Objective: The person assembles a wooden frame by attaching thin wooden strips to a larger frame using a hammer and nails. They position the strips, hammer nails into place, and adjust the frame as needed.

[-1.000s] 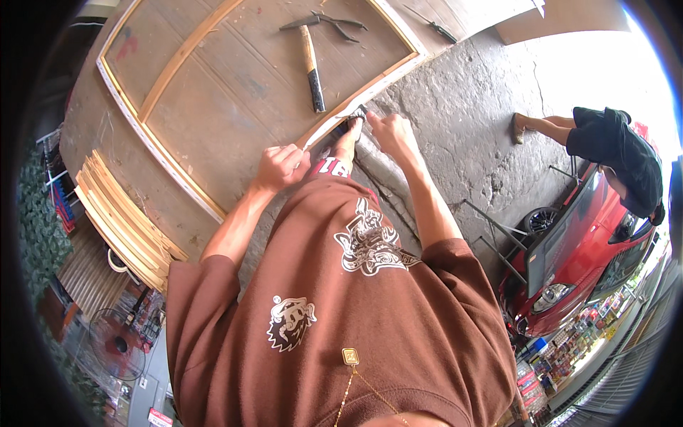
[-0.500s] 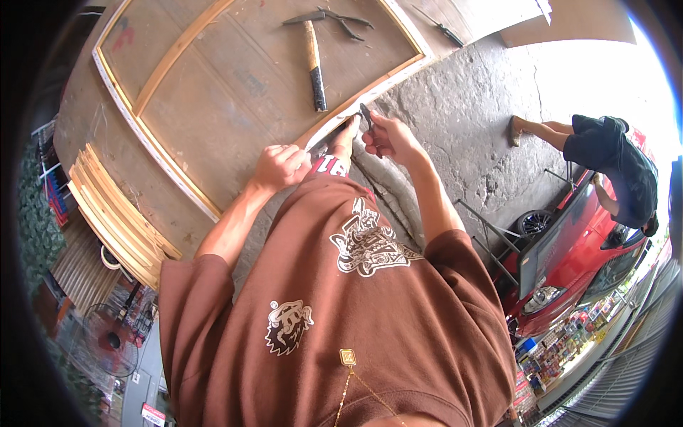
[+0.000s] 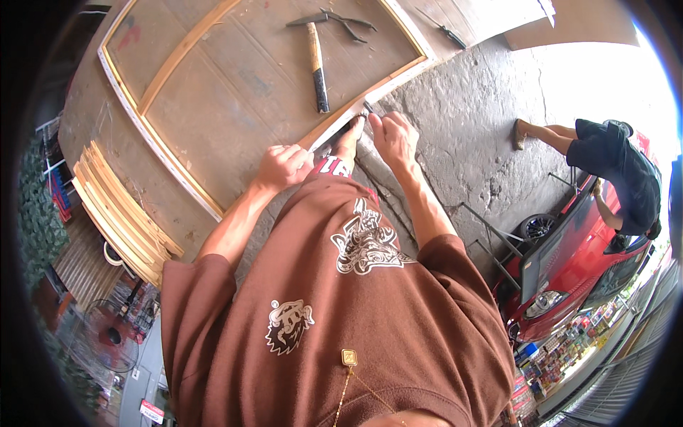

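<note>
A wooden frame [image 3: 146, 139] with a white strip along its outer edge lies on a brown board. My left hand [image 3: 284, 165] is closed beside the frame's near edge, and whatever its fingers hold, if anything, is hidden. Closed fingers also show on my right hand [image 3: 395, 136], farther right by the frame's near right side. A small dark tool [image 3: 368, 106] sticks out past that hand toward the frame; its kind cannot be made out. Inside the frame lie a hammer [image 3: 317, 67] with a wood and black handle and dark pincers [image 3: 350, 25].
A screwdriver [image 3: 450, 35] lies beyond the frame's right corner. Wooden strips [image 3: 117, 213] are stacked at left, near a fan [image 3: 110, 336]. At right, another person [image 3: 619, 174] bends over by a red car [image 3: 569, 285]. Cracked concrete [image 3: 469, 107] lies between.
My right hand has turned over, back upward, and shifted slightly, with less of the dark tool showing. My left hand stays nearly in place.
</note>
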Demonstrator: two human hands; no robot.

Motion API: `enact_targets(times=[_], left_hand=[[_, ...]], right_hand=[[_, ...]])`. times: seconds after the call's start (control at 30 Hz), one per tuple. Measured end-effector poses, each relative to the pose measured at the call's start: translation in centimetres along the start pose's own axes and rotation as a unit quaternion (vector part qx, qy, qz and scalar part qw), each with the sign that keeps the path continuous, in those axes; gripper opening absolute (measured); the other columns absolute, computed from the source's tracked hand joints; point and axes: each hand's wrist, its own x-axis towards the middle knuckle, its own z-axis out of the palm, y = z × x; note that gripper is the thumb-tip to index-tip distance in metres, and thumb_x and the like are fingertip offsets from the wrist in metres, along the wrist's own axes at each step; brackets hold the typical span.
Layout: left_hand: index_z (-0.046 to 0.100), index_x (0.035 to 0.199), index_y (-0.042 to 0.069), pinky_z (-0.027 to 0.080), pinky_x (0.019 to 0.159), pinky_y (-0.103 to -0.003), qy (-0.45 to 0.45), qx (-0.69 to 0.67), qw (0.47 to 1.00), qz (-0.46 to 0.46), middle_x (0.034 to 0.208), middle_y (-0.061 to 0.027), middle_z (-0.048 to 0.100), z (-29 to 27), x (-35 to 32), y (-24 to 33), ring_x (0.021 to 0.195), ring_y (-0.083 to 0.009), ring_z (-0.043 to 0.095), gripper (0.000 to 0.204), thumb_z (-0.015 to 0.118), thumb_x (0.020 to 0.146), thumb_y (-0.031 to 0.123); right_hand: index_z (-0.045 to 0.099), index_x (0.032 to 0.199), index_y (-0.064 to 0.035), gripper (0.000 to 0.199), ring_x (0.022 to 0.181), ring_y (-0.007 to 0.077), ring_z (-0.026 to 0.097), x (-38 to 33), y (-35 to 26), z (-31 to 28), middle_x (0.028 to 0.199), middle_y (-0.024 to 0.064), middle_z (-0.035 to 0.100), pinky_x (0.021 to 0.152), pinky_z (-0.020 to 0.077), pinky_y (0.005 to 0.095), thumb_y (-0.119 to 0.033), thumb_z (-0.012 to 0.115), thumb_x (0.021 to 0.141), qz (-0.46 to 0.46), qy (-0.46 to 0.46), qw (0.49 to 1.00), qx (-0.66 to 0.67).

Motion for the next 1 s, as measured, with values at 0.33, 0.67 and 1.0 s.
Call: enact_targets(times=[0.33, 0.67, 1.0], left_hand=[[0.048, 0.062, 0.009, 0.044, 0.043, -0.033, -0.005, 0.0, 1.0, -0.005, 0.056, -0.005, 0.05, 0.0, -0.1, -0.3, 0.045, -0.0225, 0.053, 0.02, 0.063, 0.075, 0.007], [0.049, 0.06, 0.009, 0.043, 0.043, -0.033, -0.015, -0.008, 1.0, -0.011, 0.056, -0.0055, 0.05, -0.5, 0.3, 0.1, 0.045, -0.0232, 0.053, 0.022, 0.065, 0.075, 0.007], [0.049, 0.06, 0.009, 0.044, 0.043, -0.033, -0.024, -0.006, 1.0, -0.003, 0.056, -0.0054, 0.05, -0.3, 0.2, -0.1, 0.044, -0.0226, 0.053, 0.021, 0.064, 0.074, 0.007]], right_hand=[[0.069, 0.08, 0.0073, 0.057, 0.062, 0.0167, 0.064, 2.2, 2.5, -2.7, 0.074, 0.0114, 0.066, 0.058, 0.0563, 0.0292, -0.048, 0.056, 0.09, 0.375, -0.174, 0.871, 0.266], [0.066, 0.077, 0.0098, 0.056, 0.051, 0.0287, 0.065, 7.0, -0.7, -5.3, 0.057, 0.0209, 0.062, 0.062, 0.0544, 0.0356, -0.042, 0.051, 0.091, 0.35, -0.309, 0.884, 0.029], [0.052, 0.069, -0.0099, 0.041, 0.046, 0.0162, 0.055, 6.6, 2.8, -4.9, 0.066, 0.009, 0.061, 0.034, 0.0315, 0.0264, -0.042, 0.05, 0.094, 0.476, -0.367, 0.733, 0.32]])
